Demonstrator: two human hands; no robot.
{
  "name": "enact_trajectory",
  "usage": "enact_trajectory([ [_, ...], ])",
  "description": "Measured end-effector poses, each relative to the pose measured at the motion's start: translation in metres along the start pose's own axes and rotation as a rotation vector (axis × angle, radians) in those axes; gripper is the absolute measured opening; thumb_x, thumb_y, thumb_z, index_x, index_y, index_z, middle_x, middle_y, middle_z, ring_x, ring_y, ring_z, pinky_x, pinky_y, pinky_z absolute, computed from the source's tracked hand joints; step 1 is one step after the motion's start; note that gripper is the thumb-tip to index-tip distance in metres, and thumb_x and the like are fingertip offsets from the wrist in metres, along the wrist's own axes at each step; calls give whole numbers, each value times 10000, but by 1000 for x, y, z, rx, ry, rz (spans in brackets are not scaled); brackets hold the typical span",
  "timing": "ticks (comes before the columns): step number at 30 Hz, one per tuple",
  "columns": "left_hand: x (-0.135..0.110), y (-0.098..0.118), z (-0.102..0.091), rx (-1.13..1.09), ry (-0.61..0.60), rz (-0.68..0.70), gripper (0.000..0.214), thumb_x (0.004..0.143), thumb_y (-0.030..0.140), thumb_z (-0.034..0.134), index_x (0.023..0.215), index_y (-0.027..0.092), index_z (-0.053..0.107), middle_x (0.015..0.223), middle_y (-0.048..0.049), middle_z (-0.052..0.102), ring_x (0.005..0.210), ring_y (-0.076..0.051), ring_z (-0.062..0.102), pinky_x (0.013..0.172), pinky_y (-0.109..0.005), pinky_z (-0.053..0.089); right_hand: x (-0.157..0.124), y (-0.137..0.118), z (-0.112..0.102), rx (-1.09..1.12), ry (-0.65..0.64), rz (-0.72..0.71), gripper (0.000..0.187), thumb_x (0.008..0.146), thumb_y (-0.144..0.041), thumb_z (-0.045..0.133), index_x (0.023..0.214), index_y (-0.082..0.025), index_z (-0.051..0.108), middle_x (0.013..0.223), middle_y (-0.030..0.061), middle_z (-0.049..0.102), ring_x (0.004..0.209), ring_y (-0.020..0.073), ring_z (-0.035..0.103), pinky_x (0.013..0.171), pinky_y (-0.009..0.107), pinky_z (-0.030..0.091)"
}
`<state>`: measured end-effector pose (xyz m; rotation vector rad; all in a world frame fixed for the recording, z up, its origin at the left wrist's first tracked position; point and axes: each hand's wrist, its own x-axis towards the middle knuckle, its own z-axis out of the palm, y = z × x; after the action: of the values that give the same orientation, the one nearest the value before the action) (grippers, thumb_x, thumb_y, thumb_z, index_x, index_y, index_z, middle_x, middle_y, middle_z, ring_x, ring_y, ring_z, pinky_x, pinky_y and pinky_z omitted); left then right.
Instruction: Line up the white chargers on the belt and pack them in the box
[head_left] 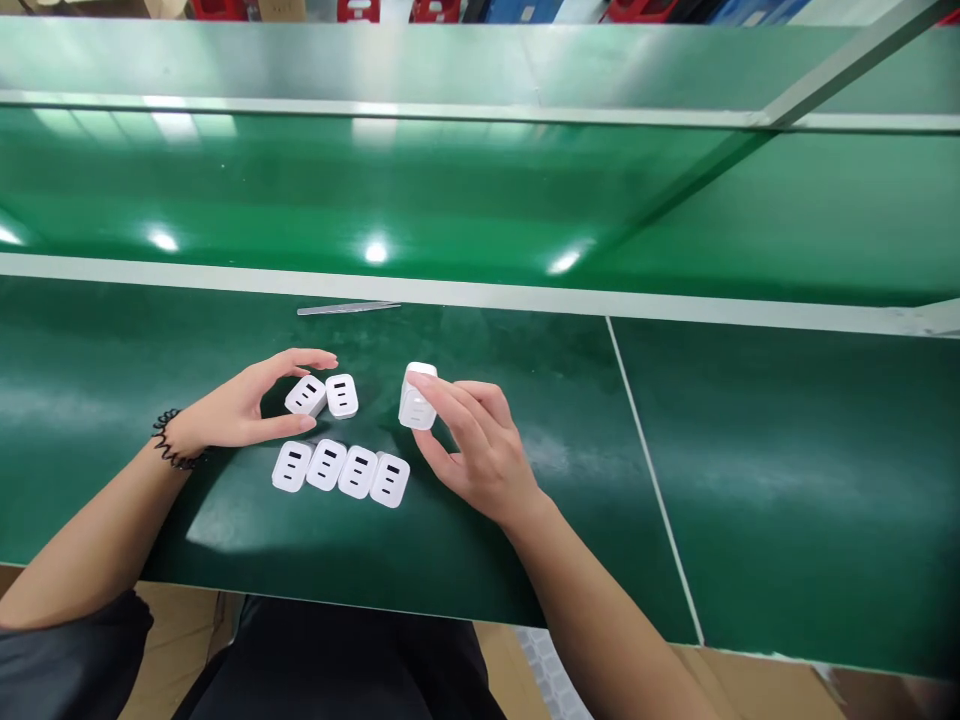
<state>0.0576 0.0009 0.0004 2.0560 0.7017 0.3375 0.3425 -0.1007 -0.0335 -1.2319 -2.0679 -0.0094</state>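
Observation:
Several white charger blocks with port slots lie on the green bench. A row of them (341, 471) sits side by side nearest me. Two more (324, 396) lie just behind that row. My left hand (244, 405) is open and curved around these two, thumb below and fingers above, not gripping them. A black coiled band is on that wrist. My right hand (472, 445) pinches another white charger block (417, 397), held upright just right of the group.
A thin metal strip, possibly tweezers (347, 308), lies by the pale rail (675, 308) behind the blocks. Beyond the rail runs a shiny green conveyor belt (450, 190). A white seam (652, 470) crosses the bench on the right.

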Motion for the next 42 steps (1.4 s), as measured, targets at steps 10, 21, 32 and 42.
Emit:
enact_trajectory([
  [10,-7,-3,-12,92,-91,-41,678,886,335,652,1490,297,345,1511,-74,448,1360,-272,473,1133,-433,450,2,6,14,297,-114,188,740,912,-163,596,1521,-374,233,1312,20,640,936,233,570,756,412,580],
  [21,-2,-4,-2,165,-12,-48,565,909,376,623,1429,293,416,1314,-52,613,1153,-209,610,1029,-399,515,4,6,19,302,-148,200,668,921,-186,585,1495,-368,296,1272,32,652,941,234,572,782,435,580],
  [32,3,-8,14,213,83,-24,685,867,418,676,1464,290,367,1312,-72,589,1146,-227,585,951,-373,529,2,8,26,293,-133,174,631,926,-185,591,1478,-343,329,1366,75,586,1012,247,620,861,475,569],
  [42,14,-10,22,202,122,87,751,821,493,721,1465,292,391,1453,-97,501,1323,-284,486,1098,-450,443,3,0,33,702,-274,289,581,992,-208,459,1524,-341,267,1449,95,532,1169,214,643,1026,483,540],
])
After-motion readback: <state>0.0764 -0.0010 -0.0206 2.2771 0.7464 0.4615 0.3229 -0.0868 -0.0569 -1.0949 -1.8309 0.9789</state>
